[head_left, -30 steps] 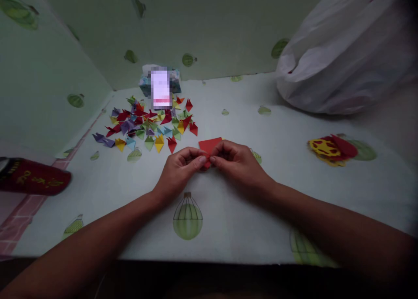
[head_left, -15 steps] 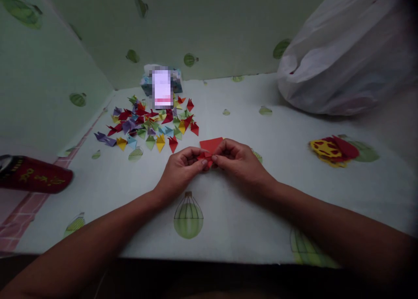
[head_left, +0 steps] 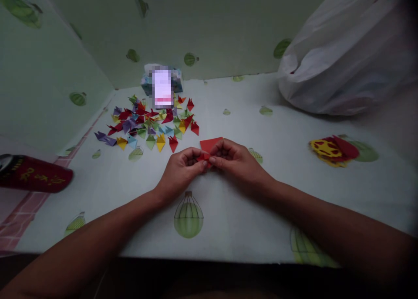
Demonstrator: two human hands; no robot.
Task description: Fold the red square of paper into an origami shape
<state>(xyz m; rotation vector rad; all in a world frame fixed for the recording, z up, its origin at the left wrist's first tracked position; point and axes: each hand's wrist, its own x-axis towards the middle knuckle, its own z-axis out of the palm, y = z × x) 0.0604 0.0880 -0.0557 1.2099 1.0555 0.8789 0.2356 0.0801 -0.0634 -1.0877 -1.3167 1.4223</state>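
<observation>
Between my two hands is a small folded piece of red paper (head_left: pixel 204 157), partly hidden by the fingers. My left hand (head_left: pixel 184 166) pinches its left side with thumb and forefinger. From the right, my right hand (head_left: pixel 233 158) grips it too, the thumb close to the left thumb. Just behind the fingers lies a flat orange-red paper sheet (head_left: pixel 210 144) on the table. Up and to the left, many small origami pieces (head_left: pixel 150 127) in red, yellow, green, blue and purple are heaped together.
A phone (head_left: pixel 162 86) with a lit, blurred screen leans on a tissue box (head_left: pixel 178 80) at the back. A red can (head_left: pixel 35 173) lies at the left. On the right are yellow and red cut-out shapes (head_left: pixel 328 150) and a white plastic bag (head_left: pixel 336 63) on the table (head_left: pixel 228 216).
My right thumb has shifted slightly left, toward the left thumb, over the folded red paper. Both hands otherwise keep their places, and nothing else on the table has moved.
</observation>
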